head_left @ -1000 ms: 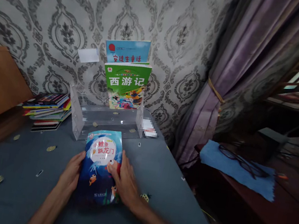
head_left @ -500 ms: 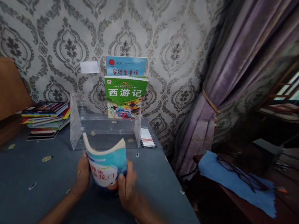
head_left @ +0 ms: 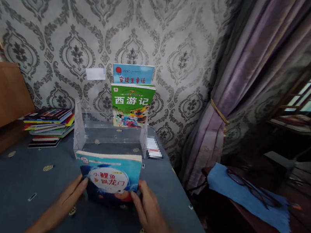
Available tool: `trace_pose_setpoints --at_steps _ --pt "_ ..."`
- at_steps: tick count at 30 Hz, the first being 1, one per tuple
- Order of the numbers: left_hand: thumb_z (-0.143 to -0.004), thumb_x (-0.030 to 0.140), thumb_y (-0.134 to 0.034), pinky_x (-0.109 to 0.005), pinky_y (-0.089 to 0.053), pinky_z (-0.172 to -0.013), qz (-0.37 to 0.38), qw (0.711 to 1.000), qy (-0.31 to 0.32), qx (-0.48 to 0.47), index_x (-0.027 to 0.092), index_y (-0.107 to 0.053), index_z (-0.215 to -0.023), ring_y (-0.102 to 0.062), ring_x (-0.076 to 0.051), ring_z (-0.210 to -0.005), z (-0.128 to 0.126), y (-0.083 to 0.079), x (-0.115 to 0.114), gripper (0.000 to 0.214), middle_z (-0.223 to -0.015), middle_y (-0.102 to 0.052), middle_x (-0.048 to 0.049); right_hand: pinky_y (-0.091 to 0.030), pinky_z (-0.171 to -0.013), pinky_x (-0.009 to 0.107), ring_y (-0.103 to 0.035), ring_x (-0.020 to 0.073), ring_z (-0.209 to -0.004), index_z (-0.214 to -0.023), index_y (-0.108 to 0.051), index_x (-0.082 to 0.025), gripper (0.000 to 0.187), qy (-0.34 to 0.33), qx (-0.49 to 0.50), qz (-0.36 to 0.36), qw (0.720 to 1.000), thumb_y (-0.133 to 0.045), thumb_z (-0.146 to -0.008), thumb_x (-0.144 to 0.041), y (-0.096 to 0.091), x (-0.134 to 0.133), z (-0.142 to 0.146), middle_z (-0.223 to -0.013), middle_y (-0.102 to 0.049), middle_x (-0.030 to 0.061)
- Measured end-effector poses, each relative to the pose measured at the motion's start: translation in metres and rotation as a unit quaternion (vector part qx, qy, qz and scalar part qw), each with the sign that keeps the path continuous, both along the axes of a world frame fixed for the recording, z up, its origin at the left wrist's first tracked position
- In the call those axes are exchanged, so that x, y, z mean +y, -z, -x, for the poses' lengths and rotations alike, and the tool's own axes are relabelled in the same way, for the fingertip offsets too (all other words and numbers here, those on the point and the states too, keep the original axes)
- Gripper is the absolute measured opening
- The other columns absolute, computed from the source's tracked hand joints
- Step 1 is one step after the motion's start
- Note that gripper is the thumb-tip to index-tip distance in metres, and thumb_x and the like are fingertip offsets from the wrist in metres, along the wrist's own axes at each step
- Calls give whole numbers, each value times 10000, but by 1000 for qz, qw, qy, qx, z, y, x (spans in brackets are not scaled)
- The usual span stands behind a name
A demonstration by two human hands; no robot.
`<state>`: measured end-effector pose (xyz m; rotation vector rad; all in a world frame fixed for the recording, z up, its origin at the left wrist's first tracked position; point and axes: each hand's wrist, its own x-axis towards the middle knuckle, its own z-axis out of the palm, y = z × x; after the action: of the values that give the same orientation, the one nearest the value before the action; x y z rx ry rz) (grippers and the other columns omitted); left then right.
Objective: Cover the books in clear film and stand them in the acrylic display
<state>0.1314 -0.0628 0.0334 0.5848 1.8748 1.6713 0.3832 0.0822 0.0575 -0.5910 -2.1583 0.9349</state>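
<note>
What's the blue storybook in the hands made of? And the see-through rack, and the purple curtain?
The blue storybook: paper, with a smooth, maybe glossy cover; pale page edges show on top.
The see-through rack: probably clear, smooth plastic, since the table shows through; glass is possible.
The purple curtain: cloth, slightly satiny-looking, hanging in soft folds gathered by a tie.

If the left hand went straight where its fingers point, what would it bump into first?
The blue book: the left hand is holding its edge. Past that, the clear stand looks next, though depth is hard to judge.
</note>
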Motion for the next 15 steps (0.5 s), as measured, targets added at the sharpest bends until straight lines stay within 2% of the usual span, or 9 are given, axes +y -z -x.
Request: trace_pose_setpoints --at_steps 3,6,8,11,15 --pt "-768 542 -747 -321 -559 -748 -1 999 31 -21 243 -686 -1171 -704 -245 -820 -12 -13 7 506 -1098 -732 -80 -534 -801 347 -659 208 -794 -1014 -532 -257 282 -17 -18 61 998 -346 -1030 -468 -6 0 -4 -818 -656 16" --pt "-806 605 -678 -325 -543 -743 -11 999 47 4 219 -657 -1240 -634 -172 -602 -28 -30 20 582 -1124 -720 -67 -518 -812 349 -659 187 -762 -1012 -501 -242 301 -34 -17 103 994 -320 -1039 -481 -9 1 0 -842 -645 9" --pt "-795 606 -683 -320 -534 -756 -6 998 50 23 202 -679 -1192 -615 -172 -588 -34 -39 25 566 -985 -731 -51 -508 -817 354 -656 187 -785 -1021 -491 -236 313 -26 -10 105 994 -312 -1037 -492 -8 1 2 -905 -649 25" --pt "-756 635 -696 -309 -519 -666 -6 994 90 57 195 -708 -1046 -598 -201 -616 -38 -49 27 528 -751 -681 -27 -501 -798 354 -643 193 -804 -1048 -479 -235 323 -11 -3 96 995 -296 -1034 -501 -5 2 4 -939 -645 37" --pt "-719 684 -687 -278 -467 -583 -23 987 109 113 211 -666 -844 -530 -182 -614 -41 -66 35 490 -637 -589 6 -485 -789 356 -626 205 -824 -1052 -474 -234 287 12 -5 62 998 -300 -1032 -462 -9 11 10 -907 -632 35"
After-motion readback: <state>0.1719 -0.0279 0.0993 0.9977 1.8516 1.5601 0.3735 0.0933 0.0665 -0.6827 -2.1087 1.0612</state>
